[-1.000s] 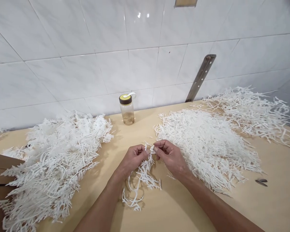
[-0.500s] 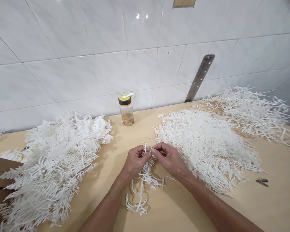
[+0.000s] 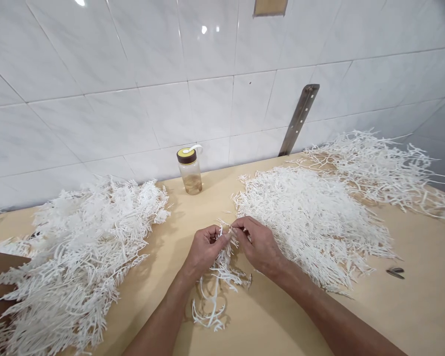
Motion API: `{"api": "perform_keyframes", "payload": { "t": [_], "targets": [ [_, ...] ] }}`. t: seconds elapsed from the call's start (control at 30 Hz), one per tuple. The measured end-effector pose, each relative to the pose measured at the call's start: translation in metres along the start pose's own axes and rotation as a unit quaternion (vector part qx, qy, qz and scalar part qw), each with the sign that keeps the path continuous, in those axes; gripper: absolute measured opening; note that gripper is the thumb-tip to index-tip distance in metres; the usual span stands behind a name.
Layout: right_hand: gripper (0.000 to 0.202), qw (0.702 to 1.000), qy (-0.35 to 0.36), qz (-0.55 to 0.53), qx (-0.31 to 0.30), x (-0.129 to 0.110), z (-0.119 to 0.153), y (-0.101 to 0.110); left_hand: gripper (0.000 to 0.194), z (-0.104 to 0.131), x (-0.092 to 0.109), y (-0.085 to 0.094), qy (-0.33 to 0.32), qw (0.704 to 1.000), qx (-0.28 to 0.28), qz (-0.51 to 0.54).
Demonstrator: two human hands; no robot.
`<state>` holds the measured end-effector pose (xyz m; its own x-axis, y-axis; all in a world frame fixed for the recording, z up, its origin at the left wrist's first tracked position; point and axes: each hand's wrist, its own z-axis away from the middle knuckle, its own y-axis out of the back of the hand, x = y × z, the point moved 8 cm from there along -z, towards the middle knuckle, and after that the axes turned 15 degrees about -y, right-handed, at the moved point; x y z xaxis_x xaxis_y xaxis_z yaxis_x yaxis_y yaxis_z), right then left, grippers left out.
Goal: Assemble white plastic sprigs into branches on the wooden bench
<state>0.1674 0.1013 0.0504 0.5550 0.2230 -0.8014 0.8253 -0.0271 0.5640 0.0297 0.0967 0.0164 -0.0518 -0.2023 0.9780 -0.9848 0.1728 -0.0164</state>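
Over the middle of the table, my left hand (image 3: 207,248) pinches a white branched plastic sprig (image 3: 214,291) near its top, thumb against fingers. The rest of the sprig trails down onto the table toward me in thin curling twigs. Right beside it, my right hand (image 3: 258,245) is closed in a pinch on a fine piece at the same sprig's upper end. The fingertips of both hands nearly meet, so the exact spot they grip is partly hidden.
A large heap of white frilly sprigs (image 3: 77,247) lies left; a pile of short white pieces (image 3: 311,217) lies right, with bare branching stems (image 3: 385,173) behind. A drink bottle (image 3: 191,173) stands near the wall. Small dark metal pieces (image 3: 395,273) lie right, a cardboard box (image 3: 0,277) left.
My right fingertips have drawn slightly apart from the left thumb, still pinching at the sprig. The camera view has shifted a little, so the surroundings sit slightly further left.
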Motion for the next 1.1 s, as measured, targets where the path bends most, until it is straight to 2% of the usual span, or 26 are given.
{"api": "perform_keyframes", "payload": {
  "t": [0.13,0.23,0.33,0.5,0.6,0.7,0.9,0.97,1.1],
  "targets": [
    [0.017,0.998,0.049,0.039,0.009,-0.009,0.003,0.0,0.044,0.001,0.0,0.0,0.02,1.0,-0.008,0.007],
    [0.015,0.996,0.055,0.064,0.014,-0.009,0.003,-0.001,0.045,0.003,-0.002,-0.003,0.031,0.999,-0.039,0.007],
    [0.014,0.994,0.038,0.086,0.057,-0.002,-0.001,0.008,0.046,0.003,-0.004,-0.007,0.03,0.997,-0.073,0.002],
    [0.007,0.988,-0.02,0.061,0.137,0.01,-0.008,0.032,0.039,0.001,-0.004,-0.001,0.023,0.999,-0.02,0.01],
    [0.012,0.986,-0.024,0.051,0.157,0.008,-0.006,0.037,0.038,0.0,-0.005,0.001,0.021,1.0,-0.002,0.01],
    [0.018,0.992,-0.032,0.032,0.115,0.005,-0.004,0.03,0.037,0.001,-0.011,0.002,0.029,0.999,-0.003,0.022],
    [0.021,0.992,-0.109,-0.04,-0.055,0.008,0.0,-0.002,0.035,0.001,-0.011,0.006,0.017,0.999,0.022,0.037],
    [0.021,0.988,-0.126,-0.06,-0.069,0.009,0.001,-0.005,0.034,0.0,-0.009,0.006,0.011,0.999,0.032,0.029],
    [0.02,0.986,-0.136,-0.073,-0.055,0.01,0.0,-0.003,0.033,0.0,-0.006,0.005,0.011,0.999,0.037,0.022]
  ]
}}
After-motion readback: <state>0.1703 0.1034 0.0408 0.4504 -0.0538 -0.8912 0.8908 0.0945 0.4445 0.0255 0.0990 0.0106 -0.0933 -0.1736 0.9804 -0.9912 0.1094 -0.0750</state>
